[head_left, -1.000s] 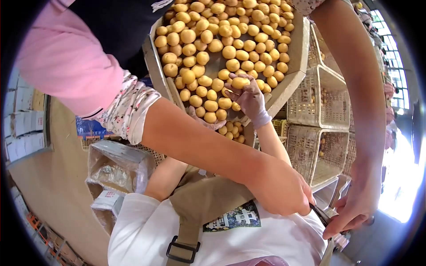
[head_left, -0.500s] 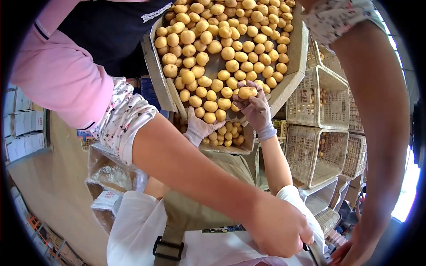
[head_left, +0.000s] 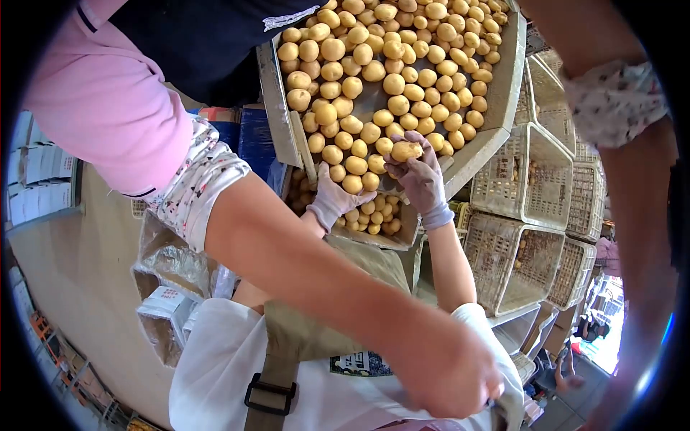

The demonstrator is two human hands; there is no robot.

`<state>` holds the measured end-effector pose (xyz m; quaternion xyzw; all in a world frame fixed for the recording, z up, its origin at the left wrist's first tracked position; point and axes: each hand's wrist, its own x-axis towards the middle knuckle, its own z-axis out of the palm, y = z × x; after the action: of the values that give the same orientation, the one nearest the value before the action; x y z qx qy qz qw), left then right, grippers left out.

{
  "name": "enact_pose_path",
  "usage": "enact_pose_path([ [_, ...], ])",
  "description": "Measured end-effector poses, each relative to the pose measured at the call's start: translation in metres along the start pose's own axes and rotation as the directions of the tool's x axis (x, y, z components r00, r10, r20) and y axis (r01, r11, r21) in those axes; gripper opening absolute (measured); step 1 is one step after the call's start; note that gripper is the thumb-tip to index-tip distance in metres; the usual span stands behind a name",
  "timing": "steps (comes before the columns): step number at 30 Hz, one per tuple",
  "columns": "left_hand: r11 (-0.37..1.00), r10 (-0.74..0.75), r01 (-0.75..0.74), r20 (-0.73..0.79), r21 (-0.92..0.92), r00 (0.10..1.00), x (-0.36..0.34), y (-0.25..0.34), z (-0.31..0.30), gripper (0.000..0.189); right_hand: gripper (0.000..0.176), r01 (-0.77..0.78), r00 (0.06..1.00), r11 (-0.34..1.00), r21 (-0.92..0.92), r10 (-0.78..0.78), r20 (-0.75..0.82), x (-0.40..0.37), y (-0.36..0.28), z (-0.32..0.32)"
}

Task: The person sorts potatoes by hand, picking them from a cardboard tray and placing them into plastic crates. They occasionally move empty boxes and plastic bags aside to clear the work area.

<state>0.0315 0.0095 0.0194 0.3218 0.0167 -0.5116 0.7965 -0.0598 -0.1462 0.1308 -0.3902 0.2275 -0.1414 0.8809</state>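
Note:
My right hand [head_left: 424, 176], in a thin pale glove, pinches a potato [head_left: 407, 151] between thumb and fingers above the tray's near edge. My gloved left hand [head_left: 335, 200] is open at the lip of the sorting tray [head_left: 471, 159], thumb and fingers apart, right beside the nearest potatoes. Many yellow potatoes [head_left: 394, 84] cover the tray, with a bit of dark tray floor showing among them. Below the lip, a box [head_left: 415, 228] holds more potatoes, close under my hands.
A co-worker's arm [head_left: 302, 266] in a pink sleeve [head_left: 108, 108] crosses in front of me, its blurred hand [head_left: 449, 373] near my shoulder strap. Another bare arm [head_left: 643, 215] hangs at right. Plastic crates [head_left: 544, 176] are stacked right; white boxes [head_left: 167, 309] sit lower left.
The view has shifted, so the tray sits further right and higher. My right hand keeps the potato; my left stays at the lip. The co-worker's hand near my strap has become blurred.

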Motion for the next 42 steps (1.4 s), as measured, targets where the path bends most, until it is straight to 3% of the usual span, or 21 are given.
enact_pose_path([
  [2, 0.949, -0.117, 0.130, 0.060, -0.289, 0.991, -0.002, -0.001, -0.004, 0.075, 0.050, -0.003, 1.000, 1.000, -0.025, 0.003, -0.009, -0.002, 0.000, 0.004],
  [3, 0.759, -0.302, 0.288, 0.077, -0.584, 0.950, -0.004, 0.002, -0.006, 0.073, 0.051, 0.000, 1.000, 1.000, -0.026, 0.000, -0.008, -0.003, 0.000, 0.006],
  [8, 0.746, -0.335, 0.338, 0.116, -0.574, 0.935, -0.003, 0.003, -0.009, 0.075, 0.055, 0.058, 0.996, 0.998, -0.005, -0.058, 0.066, -0.007, 0.008, 0.001],
  [16, 0.757, -0.336, 0.312, 0.067, -0.575, 0.939, -0.005, 0.006, -0.003, 0.074, 0.051, 0.055, 0.994, 0.997, -0.062, -0.060, -0.095, -0.030, 0.005, -0.004],
  [17, 0.751, -0.342, 0.318, 0.072, -0.578, 0.937, -0.005, 0.007, -0.005, 0.074, 0.052, 0.179, 0.957, 0.930, -0.320, -0.241, -0.164, -0.037, 0.003, -0.007],
  [19, 0.750, -0.347, 0.329, 0.081, -0.574, 0.934, -0.004, 0.009, -0.004, 0.073, 0.054, 0.285, 0.800, 0.577, -0.765, -0.583, -0.141, -0.065, -0.002, -0.014],
  [22, 0.744, -0.340, 0.334, 0.101, -0.579, 0.935, -0.003, 0.009, -0.002, 0.073, 0.055, 0.258, 0.673, 0.257, -0.931, -0.739, -0.018, -0.140, -0.006, -0.056],
  [23, 0.742, -0.338, 0.333, 0.104, -0.582, 0.935, -0.003, 0.009, -0.001, 0.073, 0.053, 0.248, 0.662, 0.257, -0.934, -0.749, -0.031, -0.169, -0.001, -0.085],
  [24, 0.735, -0.341, 0.338, 0.111, -0.588, 0.933, -0.004, 0.009, -0.002, 0.073, 0.050, 0.035, 0.673, -0.051, -0.998, -0.737, 0.061, -0.189, -0.001, -0.103],
  [25, 0.741, -0.334, 0.334, 0.111, -0.583, 0.936, -0.003, 0.009, -0.004, 0.074, 0.051, -0.251, 0.787, 0.065, -0.966, -0.568, -0.242, -0.214, 0.007, -0.130],
  [26, 0.748, -0.328, 0.329, 0.111, -0.577, 0.938, -0.002, 0.008, -0.006, 0.074, 0.053, -0.517, 0.815, -0.235, -0.823, -0.429, -0.389, -0.237, 0.019, -0.154],
  [27, 0.753, -0.320, 0.323, 0.109, -0.574, 0.941, -0.001, 0.004, -0.008, 0.074, 0.054, -0.507, 0.801, -0.225, -0.832, -0.480, -0.358, -0.242, 0.027, -0.158],
  [30, 0.997, -0.060, 0.066, 0.129, -0.041, 0.990, 0.000, -0.013, -0.014, 0.077, 0.053, -0.295, 0.791, -0.235, -0.926, -0.603, -0.099, -0.185, 0.014, -0.101],
  [31, 0.768, -0.294, 0.311, 0.123, -0.561, 0.948, -0.005, 0.004, 0.000, 0.074, 0.053, -0.179, 0.816, -0.241, -0.954, -0.578, -0.007, -0.157, 0.009, -0.071],
  [32, 0.847, -0.243, 0.267, 0.111, -0.460, 0.964, -0.007, 0.004, 0.004, 0.075, 0.053, -0.057, 0.828, -0.246, -0.968, -0.553, 0.091, -0.131, 0.006, -0.046],
  [33, 0.991, -0.131, 0.131, 0.033, 0.011, 0.991, -0.009, 0.000, 0.002, 0.077, 0.053, 0.067, 0.863, -0.264, -0.962, -0.468, 0.188, -0.107, 0.004, -0.028],
  [34, 0.873, 0.004, -0.014, 0.022, 0.488, 1.000, -0.010, -0.005, -0.003, 0.079, 0.052, 0.191, 0.878, -0.272, -0.943, -0.382, 0.288, -0.086, 0.006, -0.017],
  [35, 0.523, 0.126, -0.133, 0.078, 0.842, 0.989, -0.010, -0.008, -0.007, 0.081, 0.054, 0.174, 0.889, -0.343, -0.923, -0.349, 0.297, -0.067, 0.012, -0.014],
  [38, 0.879, -0.057, 0.121, -0.150, 0.461, 0.987, -0.008, -0.009, -0.015, 0.076, 0.051, 0.079, 0.919, -0.551, -0.831, -0.283, 0.274, -0.023, 0.022, -0.023],
  [39, 0.937, -0.139, 0.194, -0.199, 0.289, 0.970, -0.008, -0.007, -0.018, 0.075, 0.055, 0.047, 0.992, -0.582, -0.812, -0.065, 0.105, -0.015, 0.022, -0.029],
  [42, 0.897, -0.414, 0.349, -0.242, -0.270, 0.878, -0.008, -0.006, -0.032, 0.073, 0.055, -0.111, 0.990, -0.105, -0.988, -0.101, -0.101, 0.013, 0.006, -0.030],
])
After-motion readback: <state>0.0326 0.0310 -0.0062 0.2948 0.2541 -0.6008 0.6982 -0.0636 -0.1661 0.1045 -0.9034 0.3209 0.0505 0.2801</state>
